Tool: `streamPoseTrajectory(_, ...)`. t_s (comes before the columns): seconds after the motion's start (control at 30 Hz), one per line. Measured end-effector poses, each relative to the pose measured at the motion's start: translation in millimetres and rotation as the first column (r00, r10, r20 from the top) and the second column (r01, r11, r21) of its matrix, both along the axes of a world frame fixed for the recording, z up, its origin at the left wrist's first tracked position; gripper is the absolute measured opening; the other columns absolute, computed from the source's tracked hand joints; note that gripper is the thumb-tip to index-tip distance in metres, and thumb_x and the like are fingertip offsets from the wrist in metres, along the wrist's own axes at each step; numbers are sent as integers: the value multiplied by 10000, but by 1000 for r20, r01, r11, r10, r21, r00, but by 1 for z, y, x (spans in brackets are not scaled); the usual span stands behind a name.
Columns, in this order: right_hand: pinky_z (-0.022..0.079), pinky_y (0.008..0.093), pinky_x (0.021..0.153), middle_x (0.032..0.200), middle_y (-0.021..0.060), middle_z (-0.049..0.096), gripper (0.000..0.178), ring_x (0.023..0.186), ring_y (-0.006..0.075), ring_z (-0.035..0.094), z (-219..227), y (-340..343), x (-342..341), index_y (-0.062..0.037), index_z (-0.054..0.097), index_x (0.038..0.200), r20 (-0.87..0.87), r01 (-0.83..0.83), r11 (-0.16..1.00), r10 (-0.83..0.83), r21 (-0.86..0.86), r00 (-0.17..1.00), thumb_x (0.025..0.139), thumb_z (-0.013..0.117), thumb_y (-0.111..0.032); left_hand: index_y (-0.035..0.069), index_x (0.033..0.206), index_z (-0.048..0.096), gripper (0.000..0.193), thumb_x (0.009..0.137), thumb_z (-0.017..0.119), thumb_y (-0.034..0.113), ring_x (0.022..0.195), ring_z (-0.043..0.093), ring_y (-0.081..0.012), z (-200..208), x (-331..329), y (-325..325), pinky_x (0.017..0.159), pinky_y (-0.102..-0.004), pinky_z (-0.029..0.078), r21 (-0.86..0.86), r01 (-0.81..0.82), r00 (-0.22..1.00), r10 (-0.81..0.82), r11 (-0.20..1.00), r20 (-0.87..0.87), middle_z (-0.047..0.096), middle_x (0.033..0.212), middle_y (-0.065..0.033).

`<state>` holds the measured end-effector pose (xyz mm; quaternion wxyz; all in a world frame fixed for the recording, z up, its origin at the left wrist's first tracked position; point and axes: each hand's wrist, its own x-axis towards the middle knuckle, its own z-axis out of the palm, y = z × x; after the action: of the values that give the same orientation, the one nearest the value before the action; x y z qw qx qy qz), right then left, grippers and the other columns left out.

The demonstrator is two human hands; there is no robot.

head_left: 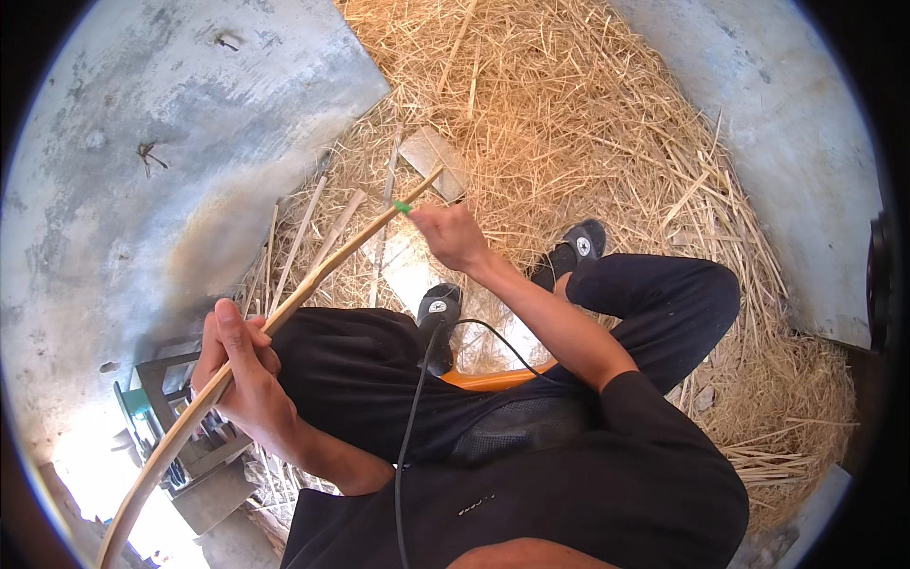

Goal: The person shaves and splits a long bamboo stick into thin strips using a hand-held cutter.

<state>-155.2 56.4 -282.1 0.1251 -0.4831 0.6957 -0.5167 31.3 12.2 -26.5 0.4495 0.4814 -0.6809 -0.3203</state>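
Item 1: long pale strip, running diag. from lower L edge up past the knees to mid-upper area, above the litter. L hand curled round it, gripping. R hand nr upper end, fingers closed on small green piece at the strip.

Surroundings: straw-like litter over floor, loose slats among it; flat pale block nr strip's tip. Grey-white walls L & R. Dk frame w/ green part, L, just beside strip's lower run. Blk cable hangs across the lap; orange curved piece betw. the legs. Dk shoes, 2 pcs.

Obscured: strip's lower end cut off by frame edge; most of green piece hid. by R fist, type unclear. Orange pc. partly under trousers. Frame's contents too small/cluttered to ID. Dk rounded obj. at far R, cut by lens rim, ID n/k. Lower L washed out by glare.
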Motion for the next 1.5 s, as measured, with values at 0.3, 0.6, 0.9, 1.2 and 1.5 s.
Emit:
streamPoseTrajectory(0.3, 411, 448, 511, 481, 163, 489, 717, 451, 293, 484, -21, 3, -30, 28, 528, 566, 151, 62, 803, -186, 592, 971, 965, 311, -527, 31, 569, 472, 441, 947, 554, 243, 387, 261, -19, 2, 2, -1, 397, -197, 219, -9, 32, 998, -31, 999, 50, 385, 493, 19)
streamPoseTrajectory(0.6, 438, 478, 556, 525, 237, 520, 677, 495, 386, 526, -13, -1, -1, 30, 565, 590, 113, 110, 922, -162, 372, 980, 966, 330, -482, 39, 591, 472, 428, 953, 544, 257, 395, 267, -15, 3, 0, 0, 461, -185, 328, 19, -33, 997, 32, 999, 71, 364, 498, 25)
streamPoseTrajectory(0.9, 464, 471, 588, 609, 252, 595, 612, 582, 375, 610, -34, 21, -18, 30, 658, 747, -168, 303, 680, -259, 668, 951, 957, 375, -470, 22, 602, 485, 418, 947, 553, 248, 403, 284, -17, 4, 5, -4, 551, -188, 404, -39, 77, 995, -74, 996, 72, 382, 509, 13)
streamPoseTrajectory(1.2, 491, 477, 672, 610, 237, 600, 713, 638, 430, 610, -1, -1, -9, 50, 648, 696, 185, -68, 917, -6, 393, 983, 951, 318, -529, 17, 569, 493, 404, 922, 587, 191, 410, 290, -33, 1, 5, -4, 429, -199, 258, -40, 61, 995, -58, 997, 78, 397, 519, 0)
streamPoseTrajectory(1.5, 479, 494, 618, 557, 257, 560, 744, 579, 411, 597, 19, 7, -8, 49, 614, 604, 163, 0, 819, -114, 574, 980, 961, 304, -525, -7, 601, 548, 358, 906, 608, 169, 413, 301, -32, 2, 9, -6, 417, -206, 216, 12, 70, 996, -70, 997, 52, 416, 536, -9)
